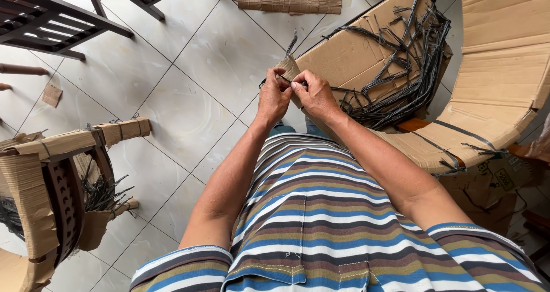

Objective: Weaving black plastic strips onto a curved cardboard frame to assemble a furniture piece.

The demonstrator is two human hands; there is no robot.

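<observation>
Between the fingertips of the left hand (273, 97) and the right hand (312, 92) sits a corner of matt brown cardboard wrapping (344, 57), rough-fibred and creased, with a thin dark strap end (283, 79) pinched there. Just right of the right hand, a bundle of black plastic straps (409, 68) looks flat, slightly shiny and kinked. Further right, more corrugated cardboard (498, 68) shows ribbed, dull paper. Under both hands the floor tiles (189, 85) are pale, smooth and glossy. Well left of the left hand, dark wooden furniture (63, 197) is partly covered in torn brown paper. Below the hands, the striped shirt (312, 223) is soft knitted cloth.
</observation>
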